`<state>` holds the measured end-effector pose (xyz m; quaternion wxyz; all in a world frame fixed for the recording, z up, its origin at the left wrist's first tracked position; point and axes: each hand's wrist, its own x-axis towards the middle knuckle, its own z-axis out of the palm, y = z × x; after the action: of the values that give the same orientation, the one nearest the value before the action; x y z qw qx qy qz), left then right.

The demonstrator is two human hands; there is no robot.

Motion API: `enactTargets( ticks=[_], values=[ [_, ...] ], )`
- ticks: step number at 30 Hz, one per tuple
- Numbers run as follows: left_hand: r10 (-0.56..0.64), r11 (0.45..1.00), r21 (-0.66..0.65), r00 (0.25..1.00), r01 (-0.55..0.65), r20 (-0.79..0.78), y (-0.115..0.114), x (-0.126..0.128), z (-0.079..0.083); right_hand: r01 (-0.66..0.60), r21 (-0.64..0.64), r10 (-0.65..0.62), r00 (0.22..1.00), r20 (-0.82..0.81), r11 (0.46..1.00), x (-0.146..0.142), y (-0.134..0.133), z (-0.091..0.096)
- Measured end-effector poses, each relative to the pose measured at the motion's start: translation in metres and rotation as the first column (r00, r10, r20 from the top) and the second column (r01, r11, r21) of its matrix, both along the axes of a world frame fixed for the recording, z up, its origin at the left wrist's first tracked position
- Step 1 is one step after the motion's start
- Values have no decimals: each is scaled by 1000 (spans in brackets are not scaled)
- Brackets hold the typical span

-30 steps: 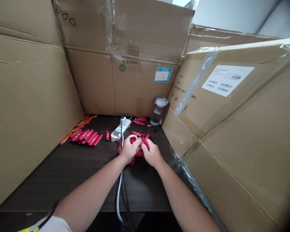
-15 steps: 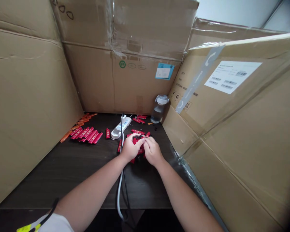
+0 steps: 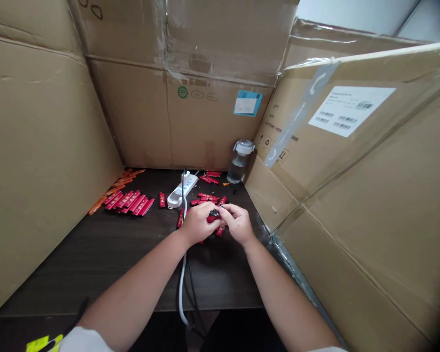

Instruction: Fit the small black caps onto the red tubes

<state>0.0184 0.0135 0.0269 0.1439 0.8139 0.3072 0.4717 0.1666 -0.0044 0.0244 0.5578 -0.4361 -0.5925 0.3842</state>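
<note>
My left hand is closed around a small red piece with a black end, held over the pile. My right hand pinches at the black end, thumb and forefinger together; its fingertips hide whatever is between them. Under and around both hands lies a loose pile of red printed pieces, partly covered by the hands. A single red piece lies apart, left of the power strip.
Red pieces lie in a row at left, beside orange strips. A white power strip has cables running to the front edge. A water bottle stands at the back right. Cardboard walls enclose the dark table.
My left hand has turned over, back upward, and the piece's black end now shows more clearly. My right hand has shifted slightly right and up, with its thumb across the fingertips. The view tilted slightly.
</note>
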Motion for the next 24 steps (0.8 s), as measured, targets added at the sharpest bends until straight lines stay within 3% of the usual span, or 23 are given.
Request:
enactTargets(
  ticks=[5,9,15,20,24],
  values=[
    [72,983,-172,996,-62,49,2,3,-3,-20,-32,19,1000,-7,999,2,6,-6],
    [137,918,-385,988,-100,69,9,4,-11,-88,-169,98,994,49,982,3,14,-16],
    [82,889,-457,988,-14,129,10,8,-15,25,98,-65,902,428,995,12,18,-20],
    [16,860,-504,984,77,176,8,10,-17,-11,123,-50,873,484,992,17,20,-24],
    [-25,871,-484,990,91,140,9,10,-17,69,117,-118,861,494,991,13,22,-28]
  ],
)
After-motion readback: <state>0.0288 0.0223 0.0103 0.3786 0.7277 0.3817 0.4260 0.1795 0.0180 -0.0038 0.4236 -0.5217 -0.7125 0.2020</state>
